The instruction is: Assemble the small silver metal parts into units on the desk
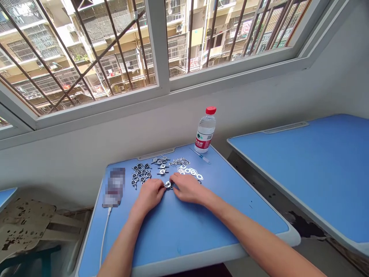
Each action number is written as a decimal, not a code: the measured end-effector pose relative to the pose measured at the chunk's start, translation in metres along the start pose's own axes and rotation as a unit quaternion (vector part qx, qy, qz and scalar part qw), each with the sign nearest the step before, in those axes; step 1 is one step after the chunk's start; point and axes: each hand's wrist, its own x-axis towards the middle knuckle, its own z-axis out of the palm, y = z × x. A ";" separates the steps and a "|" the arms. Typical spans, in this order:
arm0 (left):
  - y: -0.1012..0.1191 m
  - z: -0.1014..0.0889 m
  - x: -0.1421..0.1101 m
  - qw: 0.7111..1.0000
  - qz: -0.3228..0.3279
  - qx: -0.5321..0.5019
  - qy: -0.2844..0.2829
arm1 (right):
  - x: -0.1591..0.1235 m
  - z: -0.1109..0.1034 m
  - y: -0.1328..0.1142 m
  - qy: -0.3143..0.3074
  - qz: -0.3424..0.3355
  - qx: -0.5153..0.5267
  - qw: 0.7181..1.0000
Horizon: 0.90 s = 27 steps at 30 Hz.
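Note:
Between my two hands is a small silvery flanged metal part (168,185), close to the blue desktop. My left hand (150,192) pinches it from the left with thumb and forefinger. On the other side, the curled fingers of my right hand (186,187) close on its right end, and they hide some of it. Dark round metal fittings with stems (141,173) lie in a group beyond my left hand. Similar fittings with pale plates (163,169) lie straight ahead. Flat pale gaskets (191,172) and a pile of small metal pieces (179,162) are beyond my right hand.
A water bottle with a red cap (205,130) stands at the desk's back right corner, beside a blue-handled screwdriver (200,155). At the left lies a blurred phone (114,186) with a white cable (105,234). Another blue desk (305,165) is to the right; a barred window is ahead.

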 end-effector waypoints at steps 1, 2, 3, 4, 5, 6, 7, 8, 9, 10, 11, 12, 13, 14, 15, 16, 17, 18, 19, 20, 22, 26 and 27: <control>0.002 -0.001 0.000 1.000 -0.008 -0.014 -0.003 | -0.001 0.000 0.000 0.002 -0.001 0.009 1.000; 0.003 -0.003 -0.001 1.000 -0.014 -0.024 -0.009 | -0.001 0.001 -0.001 0.003 -0.003 0.016 1.000; 0.005 -0.005 -0.001 0.999 -0.018 -0.033 -0.015 | -0.001 0.001 -0.001 0.002 -0.004 0.021 1.000; 0.006 -0.006 -0.002 0.999 -0.023 -0.041 -0.021 | 0.000 0.002 -0.001 0.001 -0.005 0.025 1.000; 0.007 -0.008 -0.002 0.998 -0.027 -0.051 -0.025 | 0.001 0.003 0.000 -0.001 -0.006 0.029 1.000; 0.008 -0.009 -0.002 0.997 -0.030 -0.065 -0.027 | 0.002 0.003 0.000 -0.003 -0.007 0.033 0.999; 0.007 -0.010 -0.002 0.996 -0.030 -0.079 -0.029 | 0.003 0.003 0.001 -0.007 -0.008 0.038 0.999; 0.007 -0.011 -0.002 0.995 -0.028 -0.094 -0.030 | 0.003 0.003 0.001 -0.013 -0.012 0.041 0.999; 0.006 -0.011 -0.002 0.993 -0.024 -0.108 -0.031 | 0.004 0.003 0.002 -0.020 -0.018 0.043 0.999; 0.005 -0.011 -0.002 0.992 -0.019 -0.120 -0.033 | 0.004 0.002 0.002 -0.025 -0.024 0.043 0.998; 0.004 -0.011 -0.002 0.991 -0.016 -0.131 -0.036 | 0.004 0.001 0.002 -0.029 -0.029 0.041 0.998; 0.003 -0.011 -0.001 0.989 -0.013 -0.142 -0.040 | 0.004 0.001 0.002 -0.032 -0.035 0.039 0.998; 0.002 -0.010 -0.001 0.987 -0.012 -0.153 -0.043 | 0.004 0.000 0.002 -0.035 -0.040 0.036 0.998; 0.000 -0.010 0.000 0.985 -0.010 -0.165 -0.046 | 0.004 0.000 0.002 -0.037 -0.045 0.033 0.998; -0.001 -0.010 0.001 0.983 -0.007 -0.176 -0.049 | 0.004 -0.001 0.001 -0.039 -0.050 0.031 0.998; -0.002 -0.009 0.001 0.981 -0.003 -0.185 -0.049 | 0.003 -0.001 0.002 -0.041 -0.056 0.027 0.997; -0.003 -0.009 0.002 0.980 0.000 -0.191 -0.048 | 0.003 -0.001 0.002 -0.044 -0.062 0.023 0.997; -0.003 -0.009 0.003 0.980 0.004 -0.196 -0.046 | 0.003 -0.001 0.002 -0.046 -0.068 0.018 0.996; -0.004 -0.008 0.003 0.979 0.007 -0.199 -0.043 | 0.003 -0.001 0.002 -0.048 -0.074 0.012 0.996; -0.005 -0.008 0.004 0.979 0.008 -0.202 -0.040 | 0.002 -0.001 0.003 -0.051 -0.080 0.007 0.995; -0.006 -0.007 0.005 0.977 0.009 -0.210 -0.039 | 0.002 -0.002 0.003 -0.054 -0.086 0.001 0.995; -0.006 -0.004 0.005 0.977 -0.023 -0.211 -0.015 | 0.001 -0.001 0.000 -0.027 -0.061 0.007 0.998; -0.005 -0.003 0.005 0.980 -0.039 -0.196 0.002 | 0.001 0.000 -0.001 -0.016 -0.048 0.011 0.999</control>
